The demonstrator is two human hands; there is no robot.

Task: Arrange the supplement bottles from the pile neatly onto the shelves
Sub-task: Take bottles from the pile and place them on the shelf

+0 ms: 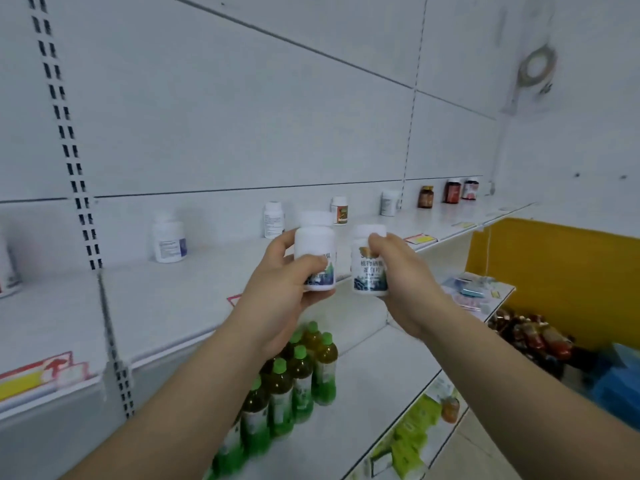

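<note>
At the centre of the frame the left grip (pixel 277 289) is closed around a white bottle (pixel 314 244), and the right grip (pixel 403 275) around a second white bottle (pixel 367 271). Both are held upright, caps up, just beside each other above the shelf (pixel 156 299). Along the shelf's back wall other bottles (pixel 168 239) stand in a row.

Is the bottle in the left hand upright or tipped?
Upright. The bottle in the left hand has its white cap on top and base below, like the second bottle in the right hand.

2 upright white bottles (pixel 313 241) (pixel 367 276), side-by-side
</note>
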